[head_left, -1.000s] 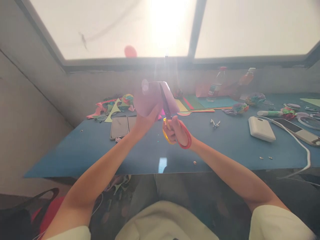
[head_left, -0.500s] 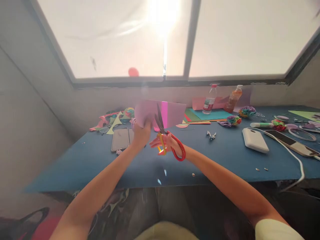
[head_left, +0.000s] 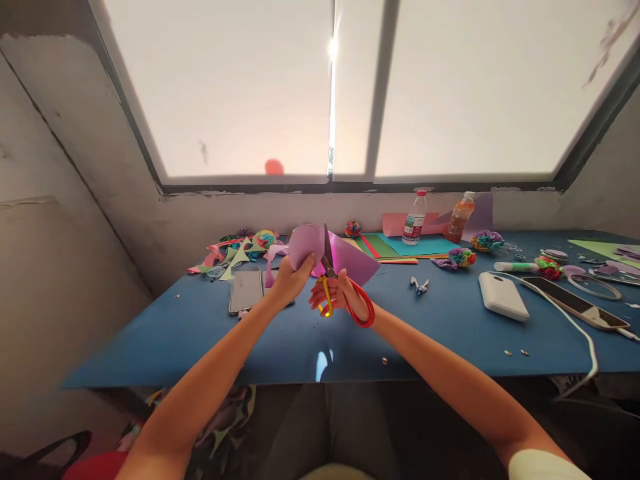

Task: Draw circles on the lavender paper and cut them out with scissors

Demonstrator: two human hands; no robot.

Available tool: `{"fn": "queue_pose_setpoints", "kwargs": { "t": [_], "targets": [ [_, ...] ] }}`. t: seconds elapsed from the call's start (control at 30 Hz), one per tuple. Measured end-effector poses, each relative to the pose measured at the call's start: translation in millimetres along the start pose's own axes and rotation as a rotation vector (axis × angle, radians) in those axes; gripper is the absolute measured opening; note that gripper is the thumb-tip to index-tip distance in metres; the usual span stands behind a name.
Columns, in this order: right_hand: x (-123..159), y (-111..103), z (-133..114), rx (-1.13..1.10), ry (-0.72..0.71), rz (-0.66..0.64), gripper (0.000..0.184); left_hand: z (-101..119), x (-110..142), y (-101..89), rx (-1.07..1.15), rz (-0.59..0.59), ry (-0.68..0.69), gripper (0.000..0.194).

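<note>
Landmark for all places: the scissors (head_left: 330, 269), held raised over the blue surface (head_left: 450, 320).

Hands. Right hand (head_left: 345, 297) is at the near, handle end of the scissors; its fingers grasp the handles, some spread loosely about the yellow loop (head_left: 329, 301), with the red loop (head_left: 372, 310) around the thumb side. Left hand (head_left: 286, 283) is just left of the scissors; its fingers pinch the purple paper (head_left: 306, 241), thumb on the side facing the wearer.

Key relation. The scissors' long axis runs almost straight away from the body, handles nearest, blades pointing up and away, leaning slightly left. The purple paper meets the blades and shows on both sides of them: a rounded lobe to the left, an angular flap to the right. Left thumb lies near the blades, apart from them. The left hand is the nearer to the rounded lobe; no fingers are seen supporting the flap. Blade gap: cannot tell how wide.

Surroundings. Left of the scissors, a phone (head_left: 247, 291); beyond it, paper scraps (head_left: 243, 253). Beyond the scissors and slightly right, a multicoloured paper ball (head_left: 353, 229); farther right, coloured sheets (head_left: 415, 245) and two bottles (head_left: 414, 223). Well to the right, a white power bank (head_left: 503, 297).
</note>
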State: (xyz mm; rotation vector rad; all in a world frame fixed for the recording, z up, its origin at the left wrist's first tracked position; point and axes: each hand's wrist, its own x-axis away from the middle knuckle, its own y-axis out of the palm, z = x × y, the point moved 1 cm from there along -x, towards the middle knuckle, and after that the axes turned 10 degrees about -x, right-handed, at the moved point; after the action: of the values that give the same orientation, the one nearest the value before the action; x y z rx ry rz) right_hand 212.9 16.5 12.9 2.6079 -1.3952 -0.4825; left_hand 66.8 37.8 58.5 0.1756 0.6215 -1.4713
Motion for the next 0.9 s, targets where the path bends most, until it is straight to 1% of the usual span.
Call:
{"fn": "queue_pose_setpoints", "kwargs": {
  "t": [0.13,0.3,0.53,0.7,0.8,0.9],
  "targets": [
    [-1,-1,6,-0.016,0.008,0.031,0.084,-1,3,2.5,0.035,-0.004,-0.049,0.036],
    [-1,-1,11,-0.029,0.025,-0.012,0.086,2,5,6.1,0.049,-0.056,-0.103,0.039],
    [-5,-3,17,-0.047,0.011,-0.075,0.084,-4,6,12.7,0.023,0.017,-0.145,0.036],
    [-11,-11,24,-0.044,-0.015,-0.064,0.085,-4,7,14.8,0.025,0.033,-0.195,0.029],
    [-10,-12,24,-0.044,-0.01,-0.079,0.087,-2,8,15.4,0.036,0.016,-0.221,0.028],
    [-8,-10,22,-0.06,0.0,-0.085,0.086,-2,10,16.9,0.051,-0.03,-0.239,0.032]
  ]
}}
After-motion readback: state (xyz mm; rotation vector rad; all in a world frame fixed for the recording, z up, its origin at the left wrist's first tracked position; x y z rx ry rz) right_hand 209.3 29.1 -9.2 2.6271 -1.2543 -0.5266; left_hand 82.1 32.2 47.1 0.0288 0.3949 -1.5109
